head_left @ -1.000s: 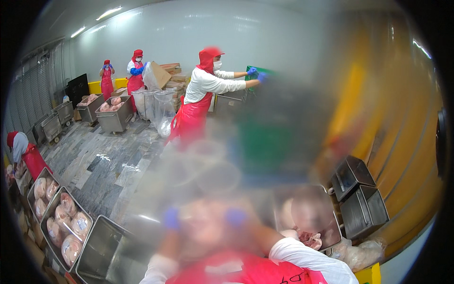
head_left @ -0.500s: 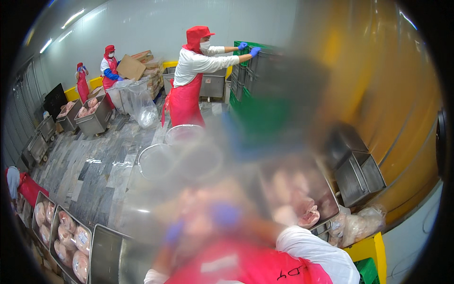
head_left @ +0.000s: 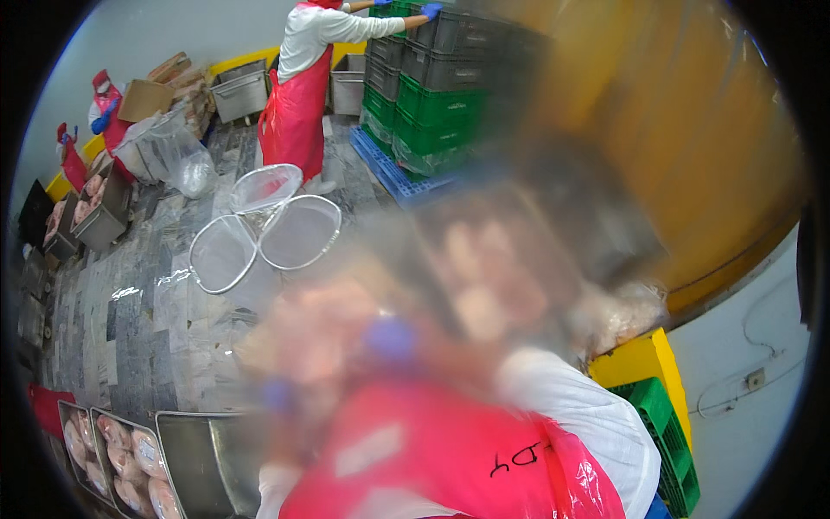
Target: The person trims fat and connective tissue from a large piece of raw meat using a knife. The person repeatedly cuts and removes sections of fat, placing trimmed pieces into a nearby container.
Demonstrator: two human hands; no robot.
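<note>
Blurred left hand (head_left: 277,394) and right hand (head_left: 391,340) beside a pinkish mass (head_left: 318,322), hoops (head_left: 258,230) and stacked crates (head_left: 439,108) beyond

Pinkish-red apron (head_left: 432,432) w/ blk handwritten marks (head_left: 525,456) — wht sleeves (head_left: 596,419) — blue gloves (head_left: 391,339), blurred.

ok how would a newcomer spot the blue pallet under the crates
Near the top, a red-aproned co-worker reaches toward a tall crate stack. The pallet lies under it, low and blue, unlike the green and dark grey stack above.

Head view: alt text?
Blurred: wearer's left hand and right hand, blue-gloved, beside a pinkish mass; contact unclear. Beyond, a red-aproned person has hands on stacked green and gray crates. Lower left, metal bins hold meat.
</note>
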